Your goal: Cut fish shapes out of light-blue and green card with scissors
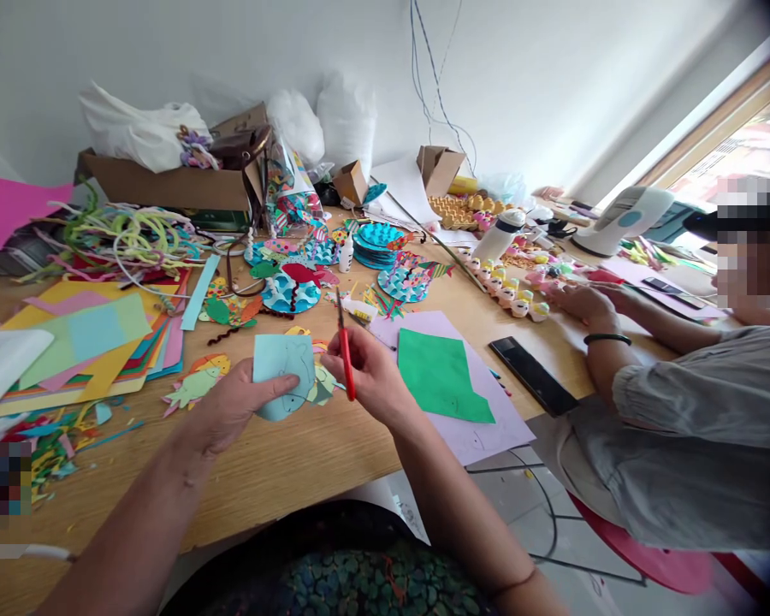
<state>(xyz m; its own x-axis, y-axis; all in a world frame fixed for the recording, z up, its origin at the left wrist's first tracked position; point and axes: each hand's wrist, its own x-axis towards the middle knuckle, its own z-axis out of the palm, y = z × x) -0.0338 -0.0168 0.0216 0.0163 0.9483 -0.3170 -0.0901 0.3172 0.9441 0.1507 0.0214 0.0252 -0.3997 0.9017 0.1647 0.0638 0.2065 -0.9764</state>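
Pinched in my left hand [240,398] is a light blue piece of paper [273,359] with a fish outline drawn on it. My right hand [376,372] grips red-handled scissors [346,355], blades pointing up and away from me, just to the right of the paper and apart from it. Cut paper fish [324,385] lie on the table behind the paper, partly hidden by it. To the right, a green sheet [440,372] lies on a lilac sheet [510,435]; small pencil marks show on both.
Stacked coloured paper [103,342] and paper scraps [61,449] lie at left, below pipe cleaners [128,239]. Decorated blue plates [292,291] and a glue bottle [346,255] stand behind. A black phone [531,375] lies at right, near a co-worker's hands [587,304].
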